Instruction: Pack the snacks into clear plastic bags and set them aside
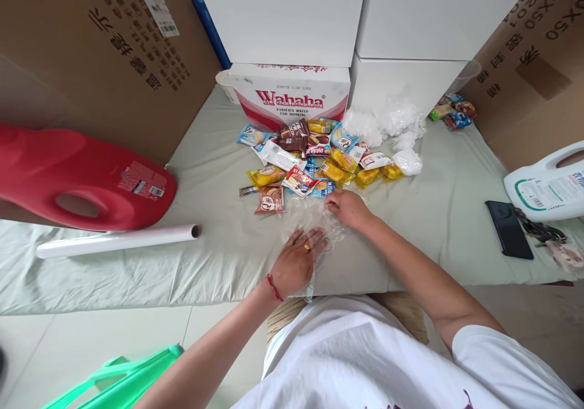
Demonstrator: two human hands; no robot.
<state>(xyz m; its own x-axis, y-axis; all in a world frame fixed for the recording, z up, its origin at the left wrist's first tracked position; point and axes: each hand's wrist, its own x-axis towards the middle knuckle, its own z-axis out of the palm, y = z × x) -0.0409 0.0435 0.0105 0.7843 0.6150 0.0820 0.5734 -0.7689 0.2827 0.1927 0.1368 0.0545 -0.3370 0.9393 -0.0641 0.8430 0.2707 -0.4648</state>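
A clear plastic bag [310, 217] lies flat on the cloth-covered surface in front of me. My left hand [296, 262] rests flat on its near part, fingers stretched out, a ring on one finger and a red cord at the wrist. My right hand [349, 207] sits at the bag's far right edge with its fingers curled down onto the plastic; what they pinch is hidden. Just beyond the bag lies a pile of small wrapped snacks [314, 156] in yellow, brown, blue and white packets.
A Wahaha carton [292, 92] and white boxes stand behind the snacks. Crumpled clear bags [387, 123] lie to the right. A red jug [77, 174] and a white roll [118, 240] lie left; a phone [508, 229], keys and a white jug [547, 187] lie right. A green bag [118, 381] sits on the floor.
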